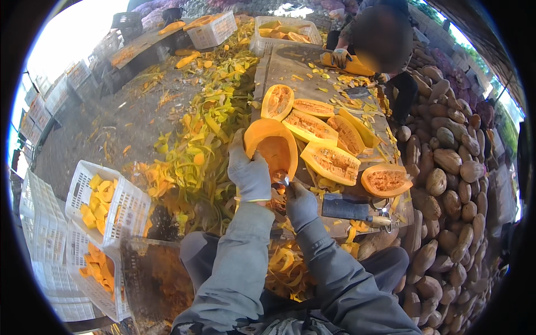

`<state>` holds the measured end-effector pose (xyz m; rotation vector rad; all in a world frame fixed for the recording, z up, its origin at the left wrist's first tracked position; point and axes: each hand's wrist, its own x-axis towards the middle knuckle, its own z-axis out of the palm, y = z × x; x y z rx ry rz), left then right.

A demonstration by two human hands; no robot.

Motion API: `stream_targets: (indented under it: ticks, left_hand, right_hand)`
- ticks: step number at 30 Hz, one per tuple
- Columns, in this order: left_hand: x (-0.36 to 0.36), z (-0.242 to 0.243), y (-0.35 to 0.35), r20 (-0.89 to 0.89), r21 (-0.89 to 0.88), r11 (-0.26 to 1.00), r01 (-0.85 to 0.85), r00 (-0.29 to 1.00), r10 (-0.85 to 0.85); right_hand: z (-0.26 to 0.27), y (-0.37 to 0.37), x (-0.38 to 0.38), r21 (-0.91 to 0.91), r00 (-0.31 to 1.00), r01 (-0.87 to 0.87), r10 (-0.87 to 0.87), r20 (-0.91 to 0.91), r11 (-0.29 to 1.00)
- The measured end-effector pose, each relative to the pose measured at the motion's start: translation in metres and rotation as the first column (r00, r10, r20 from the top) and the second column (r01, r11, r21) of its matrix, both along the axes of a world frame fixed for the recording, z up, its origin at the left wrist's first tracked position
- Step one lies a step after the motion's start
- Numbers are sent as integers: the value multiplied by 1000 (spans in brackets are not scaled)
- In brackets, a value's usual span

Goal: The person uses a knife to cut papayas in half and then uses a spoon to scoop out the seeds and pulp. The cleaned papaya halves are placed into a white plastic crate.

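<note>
My left hand, in a pale glove, grips the left side of a peeled, hollowed pumpkin half and tilts its cavity towards me. In my right hand, also gloved, is a metal scoop, its bowl at the near end of the cavity. Loose seeds and pulp lie just below it. Several halves with seeds still in them, such as this pumpkin half, rest on the wooden board beyond and to the right. A cleaver with a wooden handle lies right of my right hand, beside a metal peeler-like tool.
Across the board a gloved co-worker holds a peeled pumpkin. Peelings heap along the board's left side. White plastic crates of pumpkin pieces stand at left. Whole pumpkins are piled at right. Another crate stands at the board's far end.
</note>
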<state>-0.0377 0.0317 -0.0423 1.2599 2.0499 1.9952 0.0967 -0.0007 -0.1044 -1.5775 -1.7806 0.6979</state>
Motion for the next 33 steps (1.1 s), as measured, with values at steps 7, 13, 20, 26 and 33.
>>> stream_targets:
  ticks: [7,13,20,26,33]
  left_hand:
    - [-15,-1,3,205,40,998,-39,978,30]
    - [-16,0,2,197,64,997,-36,980,23]
    - [2,6,6,112,18,1000,-19,994,16]
    - [-12,8,1,186,-45,999,-30,982,38]
    - [-12,3,9,121,-45,998,-52,991,57]
  right_hand:
    - [-29,-3,18,-470,999,6,10,31,883]
    - [24,-14,7,-134,991,-114,122,52,984]
    - [-2,-20,8,-187,981,-142,164,107,972]
    - [9,-23,27,-254,924,-181,253,288,950]
    - [5,-12,9,-128,979,-174,185,83,976]
